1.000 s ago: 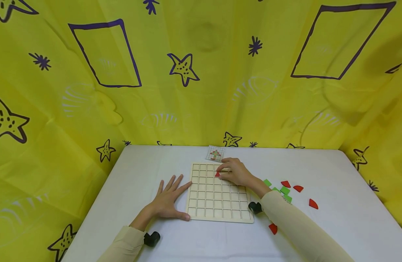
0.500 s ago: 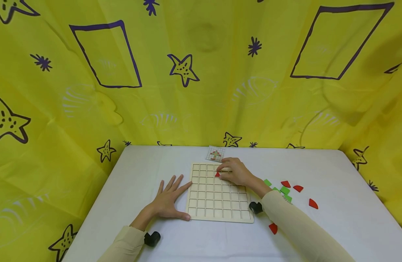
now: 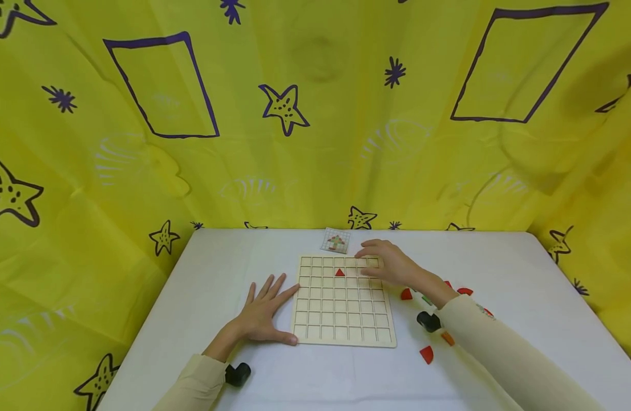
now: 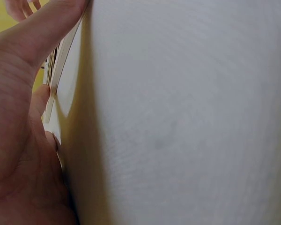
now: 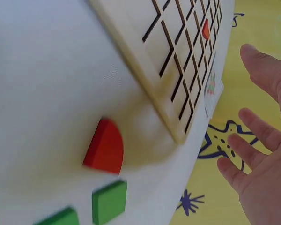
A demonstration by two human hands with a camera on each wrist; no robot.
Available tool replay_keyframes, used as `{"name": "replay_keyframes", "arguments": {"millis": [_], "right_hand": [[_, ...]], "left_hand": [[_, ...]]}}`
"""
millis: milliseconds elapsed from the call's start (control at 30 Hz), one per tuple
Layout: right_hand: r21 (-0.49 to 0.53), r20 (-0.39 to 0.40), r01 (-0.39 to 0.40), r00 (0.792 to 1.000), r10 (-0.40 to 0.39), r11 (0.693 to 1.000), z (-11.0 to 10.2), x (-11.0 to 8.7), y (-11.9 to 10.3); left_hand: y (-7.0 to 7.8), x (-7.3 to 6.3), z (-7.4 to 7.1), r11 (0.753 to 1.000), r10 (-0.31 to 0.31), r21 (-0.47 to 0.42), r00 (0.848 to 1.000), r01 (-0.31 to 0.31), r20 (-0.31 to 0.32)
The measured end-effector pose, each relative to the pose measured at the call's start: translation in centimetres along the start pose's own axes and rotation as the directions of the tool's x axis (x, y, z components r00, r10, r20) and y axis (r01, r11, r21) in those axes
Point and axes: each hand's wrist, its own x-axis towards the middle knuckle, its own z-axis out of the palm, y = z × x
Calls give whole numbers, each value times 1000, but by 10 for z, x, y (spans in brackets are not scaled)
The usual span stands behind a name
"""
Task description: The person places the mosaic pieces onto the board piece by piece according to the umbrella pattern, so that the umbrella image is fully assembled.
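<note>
A pale wooden grid board (image 3: 341,308) lies on the white table, with one red triangle (image 3: 339,273) in a cell of its second row from the back. My left hand (image 3: 264,317) is spread flat beside the board, thumb and index fingertip at its left edge. In the left wrist view the thumb (image 4: 51,28) reaches to the board's edge (image 4: 65,58). Over the board's back right corner hovers my right hand (image 3: 389,264), fingers apart and holding nothing. In the right wrist view, the right hand (image 5: 267,154) shows nothing between thumb and fingers.
A small card (image 3: 335,240) printed with a coloured arrow-like pattern lies behind the board. Right of the board are several loose pieces, among them a red quarter-circle (image 3: 426,354), an orange piece (image 3: 448,338) and a green square (image 5: 109,201). Yellow patterned cloth (image 3: 315,171) surrounds the table.
My right hand has let go of the red triangle, which stays in its cell, and has moved right and slightly up off the board. The left hand stays in place.
</note>
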Motion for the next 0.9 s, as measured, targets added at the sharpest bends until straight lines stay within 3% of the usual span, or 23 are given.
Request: {"name": "replay_keyframes", "arguments": {"millis": [267,633,900], "right_hand": [[-13,-32,4,999,-5,1000,-19,-32,12],[-23,-100,-13,995,11,1000,-44,-71,39],[-33,-163,-79,984,72,996,-63,-102,58]], "left_hand": [[2,-2,-3,998,49,-27,998,-50,-32],[5,0,-5,1000,-2,26,1000,2,19],[1,0,-2,1000,20,21,1000,-20,-1]]}}
